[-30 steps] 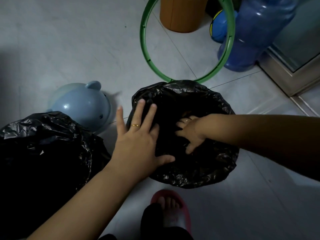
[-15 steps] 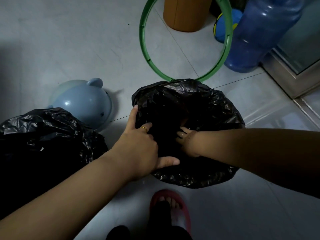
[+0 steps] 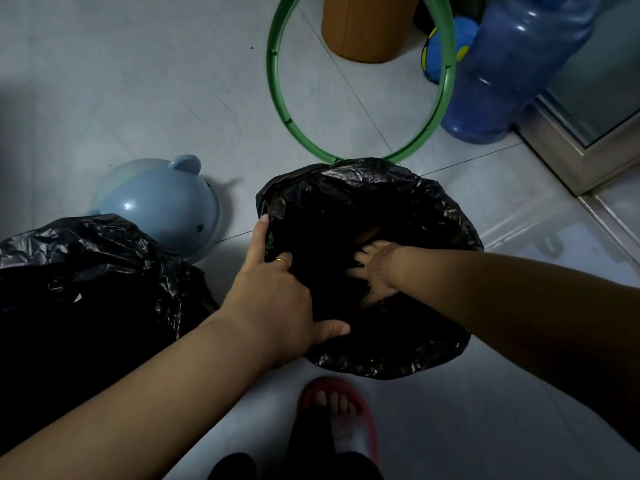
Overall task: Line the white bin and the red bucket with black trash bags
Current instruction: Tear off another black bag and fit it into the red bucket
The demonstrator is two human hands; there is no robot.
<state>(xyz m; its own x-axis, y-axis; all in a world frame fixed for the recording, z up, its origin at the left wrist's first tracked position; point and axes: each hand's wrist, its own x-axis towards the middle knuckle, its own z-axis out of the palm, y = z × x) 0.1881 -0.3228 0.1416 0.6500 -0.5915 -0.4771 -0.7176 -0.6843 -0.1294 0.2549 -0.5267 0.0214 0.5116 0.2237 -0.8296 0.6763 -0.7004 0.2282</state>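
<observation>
A black trash bag [image 3: 415, 209] covers a round container in the middle of the floor, and its folds hide the container's colour. My left hand [image 3: 277, 299] grips the bag's near-left rim, with fingers curled inside and the thumb outside. My right hand [image 3: 375, 271] reaches inside the bag and presses the plastic down with spread fingers. At the left stands a second container, wholly covered by another black trash bag [image 3: 86, 271]. Neither hand touches that one.
A pale blue rounded lid [image 3: 162, 209] lies between the two bags. Behind them are a green hoop [image 3: 277, 98], an orange-brown container [image 3: 367, 26], a blue ball [image 3: 433, 53] and a blue water jug [image 3: 512, 64]. A door frame [image 3: 571, 161] runs at right. My slippered foot [image 3: 339, 417] is near.
My left hand went from lying flat on the middle bag to curling over its rim. My right hand stayed inside the bag and now spreads its fingers.
</observation>
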